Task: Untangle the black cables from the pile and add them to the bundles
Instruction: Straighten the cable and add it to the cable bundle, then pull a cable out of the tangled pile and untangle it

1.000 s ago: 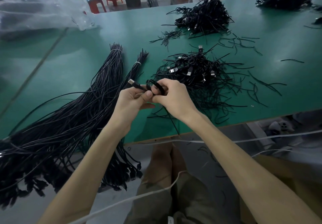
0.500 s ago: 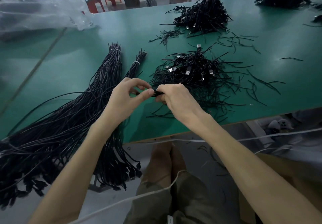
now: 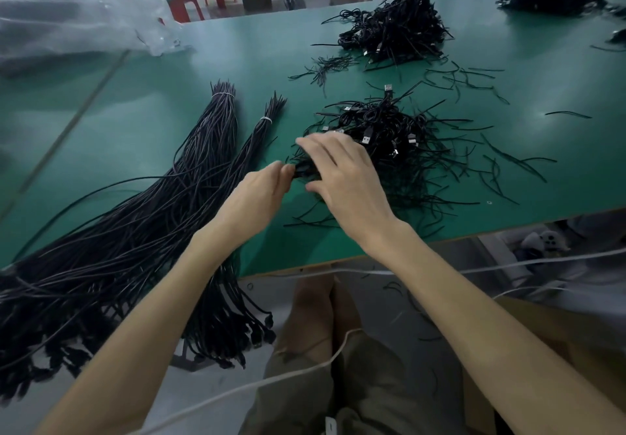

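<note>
Right hand (image 3: 349, 180) farther forward (over cable (image 3: 304, 171))

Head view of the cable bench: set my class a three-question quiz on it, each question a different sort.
1. True or false: the tied bundles lie left of the near pile.
2. The table is: A green, B grey, C white?
3. Fill in: the left hand pinches a black ____.
Key: 1 true; 2 A; 3 cable.
</note>
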Demonstrator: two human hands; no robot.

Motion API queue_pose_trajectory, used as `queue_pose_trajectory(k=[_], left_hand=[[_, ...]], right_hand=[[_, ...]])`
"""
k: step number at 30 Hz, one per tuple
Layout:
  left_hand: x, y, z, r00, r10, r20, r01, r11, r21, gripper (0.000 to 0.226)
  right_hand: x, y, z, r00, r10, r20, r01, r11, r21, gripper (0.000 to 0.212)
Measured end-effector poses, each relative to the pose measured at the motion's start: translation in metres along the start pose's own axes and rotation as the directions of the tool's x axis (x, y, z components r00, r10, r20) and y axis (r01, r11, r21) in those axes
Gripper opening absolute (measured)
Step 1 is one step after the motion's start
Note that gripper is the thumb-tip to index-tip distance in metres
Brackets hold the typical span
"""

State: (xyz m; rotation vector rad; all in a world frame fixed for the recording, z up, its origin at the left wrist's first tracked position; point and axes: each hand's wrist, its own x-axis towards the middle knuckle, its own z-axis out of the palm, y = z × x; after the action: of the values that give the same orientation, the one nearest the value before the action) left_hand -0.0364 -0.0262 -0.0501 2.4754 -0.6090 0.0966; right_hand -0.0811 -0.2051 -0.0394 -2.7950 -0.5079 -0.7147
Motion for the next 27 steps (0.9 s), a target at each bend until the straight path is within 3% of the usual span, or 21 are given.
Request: queue_pose_trajectory(k=[2,4,8,10,15,18,22,25,27], left_hand=[[0.005,-0.008,0.002,0.994,-0.093,-0.062,0.087,0.991,-0.099,0.045],[0.008,-0.013,0.005,0.976,-0.209,-0.068,0.186,0.951,-0.248,0.044],[0.005,-0.015,0.017,0.934,-0.355,0.021,0.308,0.776,-0.551,0.042],[0.003,-0.016,0.019,0.923,-0.383,0.040,0.326,0.722,-0.610,0.042],[0.000,-0.017,0.019,0.915,-0.401,0.051,0.330,0.669,-0.666,0.042],[-0.002,-0.019,0.019,0.919,-0.391,0.049,0.318,0.664,-0.676,0.043],[-0.001,-0.018,0.022,0.921,-0.387,0.036,0.313,0.682,-0.661,0.042],[0.000,-0.016,0.024,0.922,-0.386,0.023,0.306,0.691,-0.655,0.042],[0.000,-0.015,0.024,0.926,-0.377,0.017,0.296,0.697,-0.654,0.042]], right_hand=[[-0.009,-0.001,0.001,0.996,-0.002,-0.090,0.004,1.000,0.020,0.051],[-0.019,0.005,0.004,0.997,-0.021,-0.080,0.028,0.996,0.080,0.033],[-0.039,0.019,0.013,0.974,0.140,0.180,-0.179,0.958,0.222,0.019],[-0.040,0.023,0.019,0.961,0.174,0.213,-0.223,0.946,0.236,0.014],[-0.034,0.027,0.031,0.963,0.151,0.221,-0.195,0.962,0.191,0.009],[-0.034,0.025,0.033,0.973,0.207,0.100,-0.223,0.958,0.182,0.011],[-0.022,0.017,0.031,0.935,0.353,-0.007,-0.327,0.872,0.364,0.010],[-0.006,0.001,0.034,0.893,0.448,0.040,-0.384,0.715,0.584,0.008],[0.003,-0.011,0.040,0.886,0.456,0.081,-0.405,0.679,0.613,0.007]])
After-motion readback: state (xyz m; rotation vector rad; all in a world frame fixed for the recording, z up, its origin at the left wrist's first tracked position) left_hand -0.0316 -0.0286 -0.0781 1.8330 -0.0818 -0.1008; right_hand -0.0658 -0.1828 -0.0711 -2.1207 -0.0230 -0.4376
